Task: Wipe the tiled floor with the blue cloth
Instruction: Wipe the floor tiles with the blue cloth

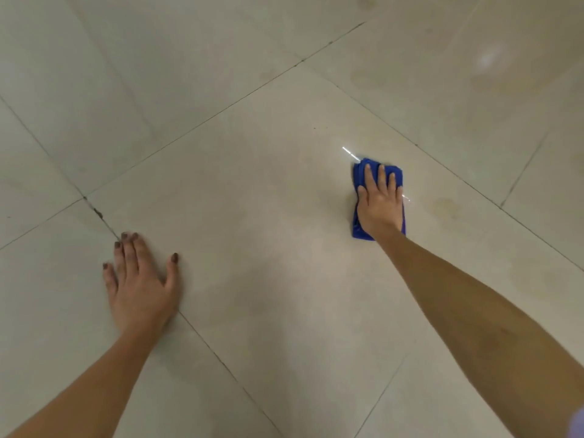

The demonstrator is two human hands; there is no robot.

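Right grip [380,210] atop half-hidden blue cloth [359,178]

indoor room of unclear kind, glossy beige tiled floor [268,184], thin dark grout lines [196,131]

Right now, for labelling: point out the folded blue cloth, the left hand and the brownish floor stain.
folded blue cloth [359,175], head view, far left corner.
left hand [142,290], head view, its back.
brownish floor stain [445,207], head view, centre.
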